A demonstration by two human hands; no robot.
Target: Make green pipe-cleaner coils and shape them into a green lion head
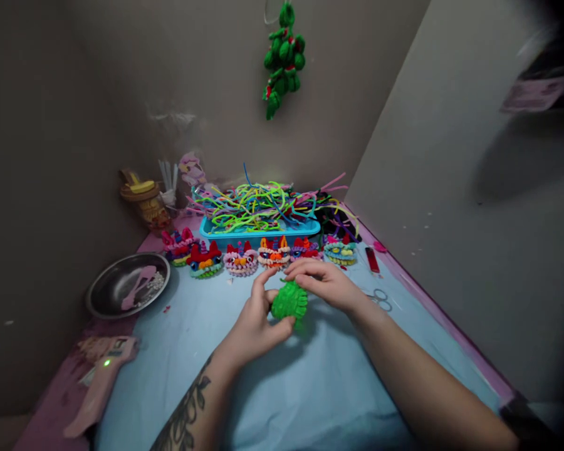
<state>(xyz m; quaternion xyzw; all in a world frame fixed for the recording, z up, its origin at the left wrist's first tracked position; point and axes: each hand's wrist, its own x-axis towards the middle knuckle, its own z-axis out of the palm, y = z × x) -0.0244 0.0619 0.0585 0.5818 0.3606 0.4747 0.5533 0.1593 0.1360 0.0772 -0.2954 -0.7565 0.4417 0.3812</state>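
A bright green, fuzzy, ribbed piece of coiled pipe cleaner (289, 302) is held above the blue cloth. My left hand (258, 319) grips it from the left, thumb below and fingers behind. From the upper right, my right hand (326, 282) has its bent fingers closed over the top edge of the same piece; its thumb is hidden. A short green end sticks out near the right fingertips. Just beyond my hands stands a row of pipe-cleaner lion heads, among them a cream and orange one (273, 252) and a pink and white one (241, 259).
A blue tray (258, 237) heaped with pipe cleaners stands at the back. Left are a metal bowl (108, 282) with white beads and a pink tool, and a pink glue gun (96, 391) with a green light. Scissors (380, 299) and a red lighter-like object (371, 259) lie right.
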